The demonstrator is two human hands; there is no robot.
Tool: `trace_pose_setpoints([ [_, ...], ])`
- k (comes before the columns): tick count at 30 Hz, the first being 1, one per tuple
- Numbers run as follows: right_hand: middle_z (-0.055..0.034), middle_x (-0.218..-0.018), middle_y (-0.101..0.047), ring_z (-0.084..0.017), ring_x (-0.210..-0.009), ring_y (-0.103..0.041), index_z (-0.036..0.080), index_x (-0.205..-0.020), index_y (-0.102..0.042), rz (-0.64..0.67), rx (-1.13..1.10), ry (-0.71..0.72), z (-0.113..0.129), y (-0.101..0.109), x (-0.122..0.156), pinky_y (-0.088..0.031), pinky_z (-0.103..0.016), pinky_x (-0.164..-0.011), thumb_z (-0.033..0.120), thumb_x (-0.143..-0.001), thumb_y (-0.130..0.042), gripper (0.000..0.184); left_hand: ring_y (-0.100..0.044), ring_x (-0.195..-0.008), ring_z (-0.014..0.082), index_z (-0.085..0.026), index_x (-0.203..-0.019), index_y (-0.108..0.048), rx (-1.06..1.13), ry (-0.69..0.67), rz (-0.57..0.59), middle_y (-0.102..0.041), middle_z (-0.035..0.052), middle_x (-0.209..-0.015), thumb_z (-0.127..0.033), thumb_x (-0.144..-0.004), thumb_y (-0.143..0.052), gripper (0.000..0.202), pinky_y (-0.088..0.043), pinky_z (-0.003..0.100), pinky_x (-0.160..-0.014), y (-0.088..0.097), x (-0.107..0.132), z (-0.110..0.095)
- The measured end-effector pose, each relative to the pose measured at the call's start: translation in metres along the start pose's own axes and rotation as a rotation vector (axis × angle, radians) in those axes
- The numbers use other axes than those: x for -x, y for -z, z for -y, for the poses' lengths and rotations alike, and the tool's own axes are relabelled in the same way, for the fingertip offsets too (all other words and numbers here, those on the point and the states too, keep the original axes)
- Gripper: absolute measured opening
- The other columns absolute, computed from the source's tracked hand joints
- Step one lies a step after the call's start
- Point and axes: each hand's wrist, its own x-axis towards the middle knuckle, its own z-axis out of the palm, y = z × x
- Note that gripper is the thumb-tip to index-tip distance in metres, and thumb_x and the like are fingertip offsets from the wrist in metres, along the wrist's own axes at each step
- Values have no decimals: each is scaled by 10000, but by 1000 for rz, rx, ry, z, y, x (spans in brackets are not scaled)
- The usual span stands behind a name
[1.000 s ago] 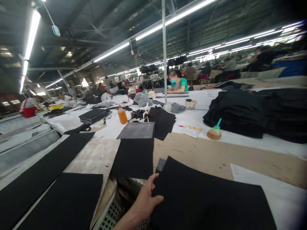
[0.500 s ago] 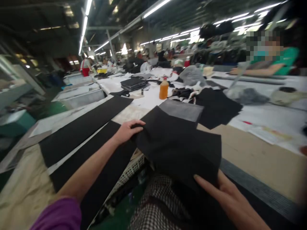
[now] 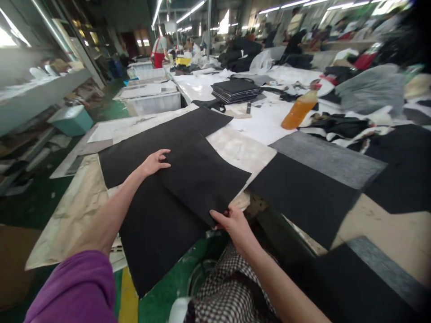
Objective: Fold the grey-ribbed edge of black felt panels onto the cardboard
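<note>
A black fabric piece (image 3: 202,172) with a curved far edge is stretched between my two hands. My left hand (image 3: 155,162) has the left end between thumb and fingers. With the thumb on top and the fingers beneath, my right hand (image 3: 235,222) pinches the near right corner. Under the held piece lies another black panel (image 3: 158,251), its near corner hanging past the table edge. A long black panel (image 3: 134,154) stretches behind my left hand.
An orange bottle (image 3: 300,110) leans beyond the pale sheet, near a black fabric stack (image 3: 237,89). At right lie a black piece (image 3: 303,197) and a grey piece (image 3: 330,159). A teal bin (image 3: 72,121) stands left on the floor. A person in red overalls (image 3: 158,51) stands far back.
My view has turned left. Both hands have carried the black fabric piece left, from above my lap onto the black panels. The piece now lies flatter.
</note>
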Motion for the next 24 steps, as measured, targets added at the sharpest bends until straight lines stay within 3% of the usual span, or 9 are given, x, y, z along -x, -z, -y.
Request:
trace_pose_setpoints([
  [4,-13,-797,-684,-152,-533,-585,185,-984,-572,-52,209,-13,-13,-4,-9,-471,-255,-423,404,-723,-735,376,-537,-701,136,-207,-1348,-519,-45,5,45,-578,-14,-822,-370,-682,-773,731,-428,270,-672,-5,-2,27],
  [8,17,-692,-635,-136,-487,-547,188,-966,-564,-96,368,-3,-22,0,-12,-432,-247,-434,412,-738,-720,356,-516,-697,135,-219,-1324,-543,-92,-6,58,-571,-19,-816,-363,-688,-765,688,-417,280,-698,-9,-3,37],
  [16,15,-609,-624,-151,-525,-600,200,-876,-579,-8,446,-39,-39,-8,1,-372,-218,-427,466,-846,-611,269,-542,-739,146,-226,-1310,-555,-156,-24,86,-599,-8,-843,-374,-711,-745,646,-424,286,-732,-3,-4,36],
  [24,20,-475,-600,-110,-383,-491,222,-633,-490,7,611,-98,-42,-16,7,-337,-222,-434,508,-852,-611,380,-551,-746,141,-222,-1302,-562,-137,1,55,-601,-11,-845,-342,-712,-757,632,-427,271,-719,3,6,37],
])
